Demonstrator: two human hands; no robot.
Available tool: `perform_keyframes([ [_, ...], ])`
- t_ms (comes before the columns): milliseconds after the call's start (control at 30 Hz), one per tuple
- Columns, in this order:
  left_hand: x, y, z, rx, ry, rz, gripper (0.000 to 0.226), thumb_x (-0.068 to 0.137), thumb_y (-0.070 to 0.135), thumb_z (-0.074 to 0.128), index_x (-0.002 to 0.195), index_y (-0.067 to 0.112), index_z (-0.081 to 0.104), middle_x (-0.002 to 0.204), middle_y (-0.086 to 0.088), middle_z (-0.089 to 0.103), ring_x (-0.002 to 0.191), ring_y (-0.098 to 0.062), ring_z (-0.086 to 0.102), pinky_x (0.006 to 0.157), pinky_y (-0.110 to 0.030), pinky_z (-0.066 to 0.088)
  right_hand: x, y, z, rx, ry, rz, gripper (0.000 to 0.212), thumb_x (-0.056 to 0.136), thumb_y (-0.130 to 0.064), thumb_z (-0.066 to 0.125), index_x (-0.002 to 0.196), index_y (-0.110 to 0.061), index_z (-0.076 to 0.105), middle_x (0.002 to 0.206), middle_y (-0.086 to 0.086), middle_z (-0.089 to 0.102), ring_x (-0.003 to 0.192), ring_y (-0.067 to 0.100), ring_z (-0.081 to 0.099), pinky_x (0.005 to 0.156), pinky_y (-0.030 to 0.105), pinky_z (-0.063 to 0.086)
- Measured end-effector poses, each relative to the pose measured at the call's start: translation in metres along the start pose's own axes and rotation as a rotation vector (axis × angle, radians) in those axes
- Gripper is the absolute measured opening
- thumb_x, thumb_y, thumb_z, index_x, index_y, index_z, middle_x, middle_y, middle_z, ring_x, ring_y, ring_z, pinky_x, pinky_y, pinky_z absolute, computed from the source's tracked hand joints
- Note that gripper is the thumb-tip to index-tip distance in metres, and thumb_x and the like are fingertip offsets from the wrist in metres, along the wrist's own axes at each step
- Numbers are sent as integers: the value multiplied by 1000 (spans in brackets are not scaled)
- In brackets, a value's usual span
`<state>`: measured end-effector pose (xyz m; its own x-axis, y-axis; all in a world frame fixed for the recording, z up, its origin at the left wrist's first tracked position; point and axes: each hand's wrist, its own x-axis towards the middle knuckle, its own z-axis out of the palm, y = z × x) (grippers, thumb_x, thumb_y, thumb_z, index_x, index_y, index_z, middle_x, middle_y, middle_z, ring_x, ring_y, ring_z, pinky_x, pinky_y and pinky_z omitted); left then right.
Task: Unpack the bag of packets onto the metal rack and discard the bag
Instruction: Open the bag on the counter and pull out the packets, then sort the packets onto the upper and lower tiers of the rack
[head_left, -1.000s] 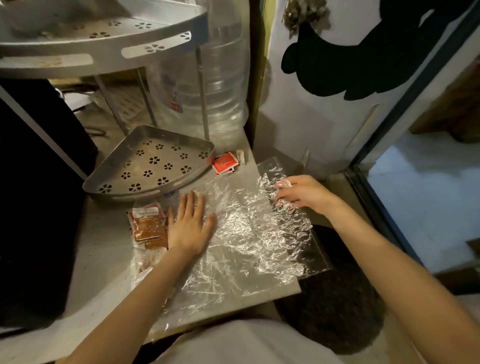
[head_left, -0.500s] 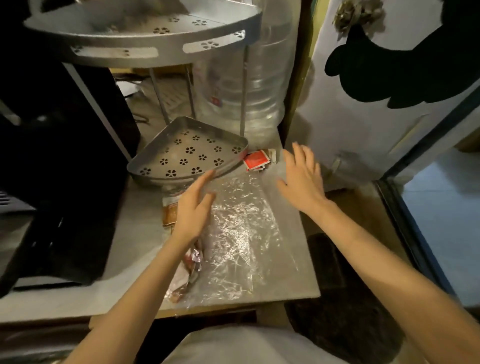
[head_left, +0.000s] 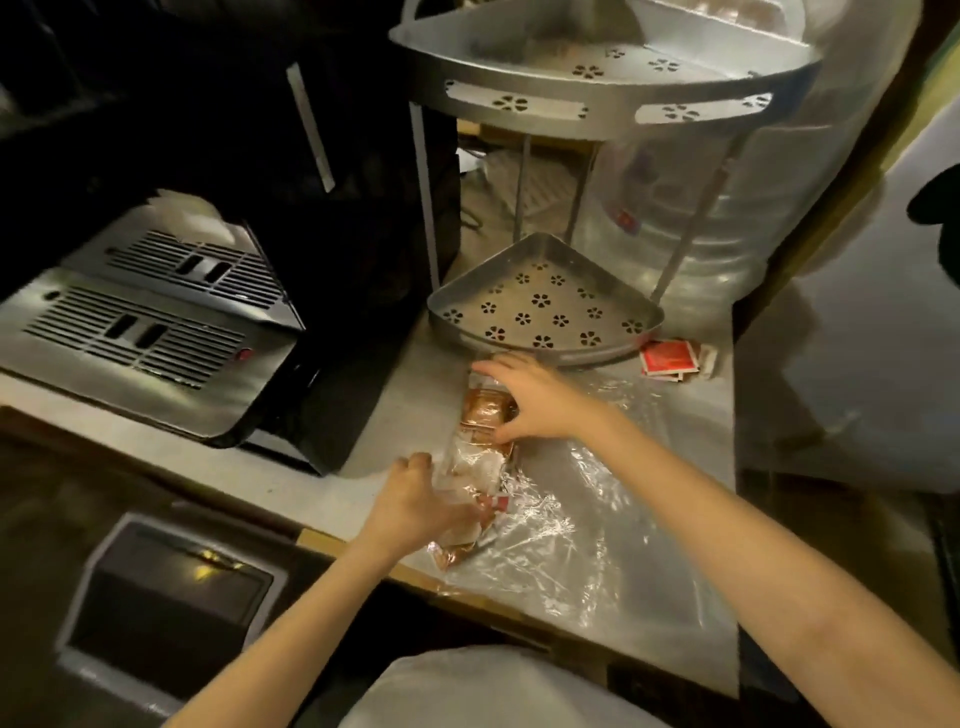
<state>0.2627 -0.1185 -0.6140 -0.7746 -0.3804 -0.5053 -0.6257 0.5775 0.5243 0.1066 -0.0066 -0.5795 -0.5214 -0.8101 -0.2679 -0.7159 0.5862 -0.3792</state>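
A clear plastic bag (head_left: 582, 525) lies flat and crinkled on the grey counter (head_left: 405, 395). Brown and white packets (head_left: 483, 415) sit bunched at its left end, just in front of the metal rack's lower tray (head_left: 545, 306), which holds nothing. My right hand (head_left: 535, 400) rests on top of the packets with its fingers curled around them. My left hand (head_left: 415, 499) grips the near end of the packets and the bag's left edge. The rack's upper tray (head_left: 602, 98) stands above on thin legs.
Red packets (head_left: 670, 358) lie on the counter right of the lower tray. A black coffee machine with a metal drip grate (head_left: 140, 312) stands at the left. A large clear water bottle (head_left: 727, 218) sits behind the rack. A dark bin (head_left: 166, 597) is below left.
The view has swung left. My right hand crossed from the bag's right side onto the packets, and my left hand slid down to the packets' near end.
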Motion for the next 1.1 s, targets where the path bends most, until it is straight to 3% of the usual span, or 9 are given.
perform_keyframes([
  [167,-11,-3,8,-7,54,17,45,68,34,72,103,14,51,97,-2,63,85,-15,60,70,-26,51,15,-3,-2,-61,-127,72,109,64,-36,79,147,-15,12,155,10,19,143,30,12,117,43,14],
  [300,-15,1,8,15,128,53,34,70,32,72,94,16,53,85,3,59,71,-10,54,49,-15,33,15,-7,0,-60,-88,80,111,59,-35,83,145,-14,16,151,10,27,141,31,16,113,43,19],
  [533,-12,6,-10,-17,91,102,36,72,22,73,99,16,51,83,4,57,67,-10,54,49,-16,41,1,1,-10,-49,58,59,96,53,-40,84,134,-19,38,131,7,52,123,25,43,102,38,36],
  [600,-6,9,-23,-90,14,76,31,73,21,73,98,18,53,82,4,58,65,-6,54,49,-16,44,-4,6,-16,56,-1,100,81,53,-37,85,124,-16,51,119,4,61,110,22,54,87,33,47],
  [700,8,11,-47,-246,-173,62,26,74,20,72,97,17,60,89,2,64,76,-7,60,57,-13,44,-11,17,-28,276,-93,157,44,57,-32,85,88,-7,67,82,3,69,73,17,61,60,25,44],
  [767,18,12,-62,-344,-285,78,38,65,27,78,98,14,65,94,-4,68,83,-16,64,70,-23,50,-17,27,-34,416,-121,216,39,58,-31,85,84,-8,67,79,4,69,70,16,60,65,27,46],
  [867,31,12,-73,-677,-453,31,64,51,27,87,106,3,62,98,-15,68,86,-26,64,82,-36,51,-28,41,-38,631,-143,316,41,61,-25,83,95,-11,67,89,0,71,83,15,66,71,22,50],
  [967,39,20,-69,-1063,-448,-77,47,68,19,74,112,8,63,93,-13,70,80,-24,66,79,-39,54,-41,54,-34,899,-103,459,55,61,-19,82,110,-4,62,102,6,71,96,23,66,72,29,55],
  [1100,37,41,-54,-1234,-432,-44,30,70,27,62,96,14,68,78,-9,72,66,-20,70,65,-38,53,-64,66,-26,1282,-49,488,51,64,-25,73,110,-7,61,105,10,67,105,28,60,88,39,51],
])
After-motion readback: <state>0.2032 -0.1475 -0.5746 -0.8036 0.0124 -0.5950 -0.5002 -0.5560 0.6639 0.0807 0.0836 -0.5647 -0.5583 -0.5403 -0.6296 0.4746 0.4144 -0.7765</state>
